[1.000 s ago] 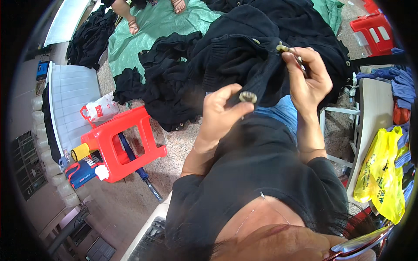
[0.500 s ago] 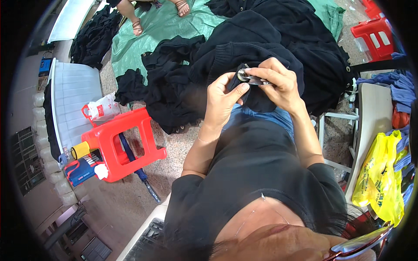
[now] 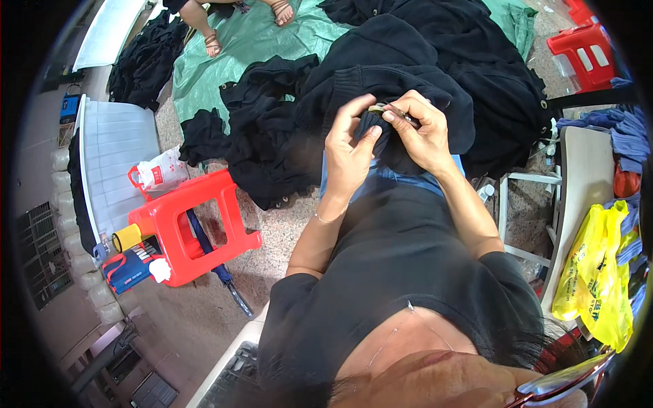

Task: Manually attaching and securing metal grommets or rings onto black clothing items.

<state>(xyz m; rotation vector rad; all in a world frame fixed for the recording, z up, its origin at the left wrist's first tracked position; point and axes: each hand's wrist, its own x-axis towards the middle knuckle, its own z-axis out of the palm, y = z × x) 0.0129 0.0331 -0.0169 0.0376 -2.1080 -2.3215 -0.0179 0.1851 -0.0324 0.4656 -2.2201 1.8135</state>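
My left hand [image 3: 348,151] is closed on the ribbed edge of a black knit garment [image 3: 389,144] in front of my lap. A pale round button [image 3: 376,109] shows at the top of that pinched edge, between my two hands. My right hand [image 3: 423,136] grips a small metal tool that looks like thread snips [image 3: 410,120]. Its fingertips are close against the button, and most of the tool is hidden by the fingers. More of the black garment [image 3: 381,47] spreads out beyond my hands.
Black garments lie heaped on a green sheet [image 3: 272,42], where another person's feet [image 3: 282,12] show. To my left stands a red plastic stool [image 3: 178,255] with an umbrella [image 3: 228,282] beside it. A table edge [image 3: 578,177] and yellow bag [image 3: 595,272] are at right.
My right hand has turned and drawn slightly left, and the snips' shiny blades now show less. My left index finger has lifted, and the ribbed edge has tilted with the button on top.
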